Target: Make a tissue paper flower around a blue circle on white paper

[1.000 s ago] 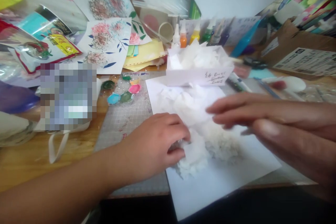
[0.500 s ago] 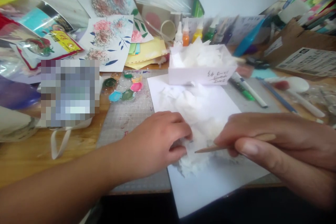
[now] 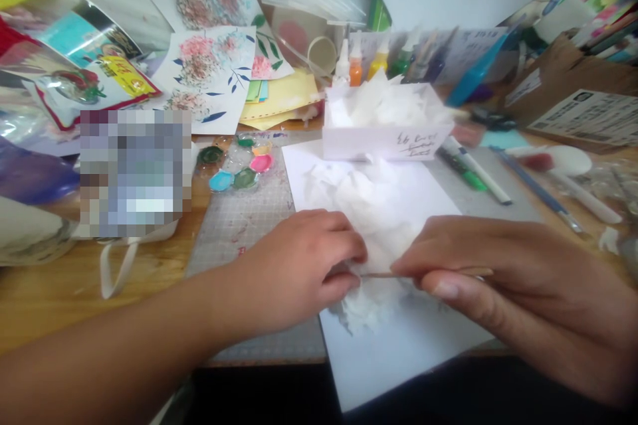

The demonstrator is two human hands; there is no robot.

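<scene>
My left hand [image 3: 299,269] rests curled on the crumpled white tissue paper [image 3: 373,212] and pinches its near edge. My right hand [image 3: 498,279] grips a thin wooden stick [image 3: 379,274] between thumb and fingers. The stick's tip points left and touches the tissue right beside my left fingertips. The tissue lies on a white sheet of paper [image 3: 413,339] that sits on a grey cutting mat [image 3: 239,226] at the front of the wooden desk.
A white box of tissue pieces [image 3: 386,129] stands behind the sheet. A paint palette [image 3: 239,166] lies to the left, pens and brushes [image 3: 478,176] to the right. Small paint bottles [image 3: 363,63], flower pictures [image 3: 204,76] and a cardboard box [image 3: 573,86] crowd the back.
My right hand came down and left from above the tissue, and the wooden stick it holds now touches the tissue by my left fingers. My left hand stayed put.
</scene>
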